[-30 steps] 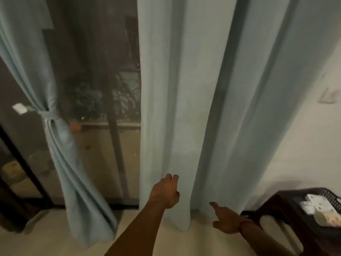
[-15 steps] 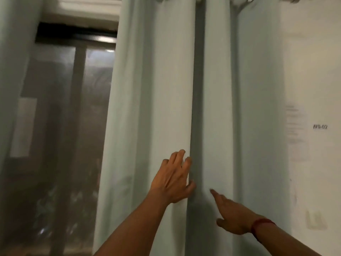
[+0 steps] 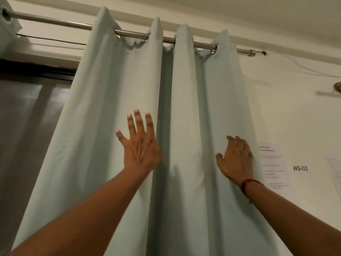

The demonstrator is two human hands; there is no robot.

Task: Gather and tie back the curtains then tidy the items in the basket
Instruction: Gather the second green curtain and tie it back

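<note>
Pressing both open palms flat on the pale curtain (image 3: 184,117), nothing pinched yet

Left hand (image 3: 141,148) spread, fingers splayed, on the fold left of the deep central pleat; right hand (image 3: 235,159), red wrist band (image 3: 248,183), open at the curtain's right edge against the wall (image 3: 295,108). Neither grip is closed on cloth. Judgement: sweep the left hand rightward, stacking pleats evenly toward the right hand, then close around the bundle lower down, letting the eyelets slide along the rod (image 3: 134,33) rather than tugging. Basket not in view. Wall label (image 3: 300,168) reads "WS-02"; the printed sheet (image 3: 273,163) beside it is too small to read
</note>
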